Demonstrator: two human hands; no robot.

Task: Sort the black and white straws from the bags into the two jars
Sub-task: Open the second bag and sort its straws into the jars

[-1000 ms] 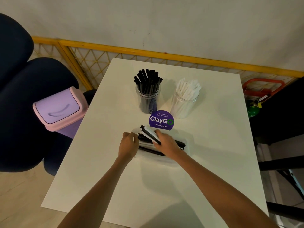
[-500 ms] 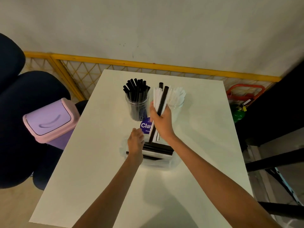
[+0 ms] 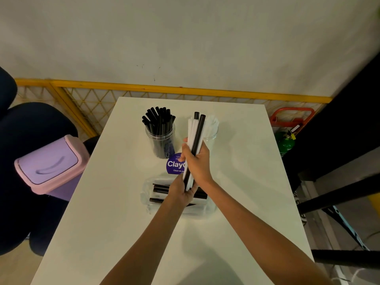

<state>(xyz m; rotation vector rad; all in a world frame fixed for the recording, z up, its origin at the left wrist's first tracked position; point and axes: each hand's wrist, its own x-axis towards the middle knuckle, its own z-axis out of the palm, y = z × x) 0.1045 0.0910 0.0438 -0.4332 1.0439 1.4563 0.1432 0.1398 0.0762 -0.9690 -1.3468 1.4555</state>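
My right hand (image 3: 197, 161) is shut on a mixed bundle of straws (image 3: 195, 132), two black and several white, held upright above the table. My left hand (image 3: 182, 191) touches the bundle's lower end, fingers curled around it. A clear bag (image 3: 152, 194) with more black and white straws lies flat under both hands. Behind it stand two clear jars: the left jar (image 3: 161, 138) is full of black straws, the right jar (image 3: 211, 134) holds white straws and is partly hidden by the bundle.
A round purple sticker (image 3: 172, 165) lies on the white table (image 3: 115, 202) between bag and jars. A lilac and pink bin (image 3: 51, 163) stands off the left edge beside a dark chair. A yellow mesh fence runs behind; dark furniture is at right.
My right hand lifted a bundle of straws out of the bag and raised it upright. My left hand moved from the bag's left side to the bundle's lower end.
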